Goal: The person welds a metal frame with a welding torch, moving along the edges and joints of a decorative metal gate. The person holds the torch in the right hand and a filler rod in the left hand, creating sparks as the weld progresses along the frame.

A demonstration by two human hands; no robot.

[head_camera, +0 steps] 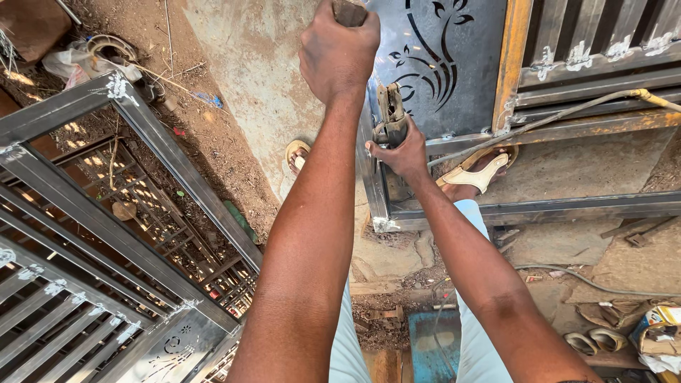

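Steel is filling most of the view — a gate panel (454, 64) with a cut-out floral pattern is lying flat on the ground, its frame (525, 209) running along the near edge. The left hand (339, 50) is raised above the panel's corner, its fingers (333, 67) closed in a fist around a dark handle (349, 12) whose upper part is passing out of view at the top edge. The right hand (403, 152) is sitting lower, at the frame's corner, its fingers wrapping a worn metal clamp-like tool (390, 113) that is standing upright against the panel's edge; how that tool's own grip is set cannot be told. A cable (567, 113) is trailing across the frame to the right. Two sandalled feet (482, 174) are resting on the concrete beside the frame. Another grille of steel bars (106, 234) is lying to the left on bare dirt.
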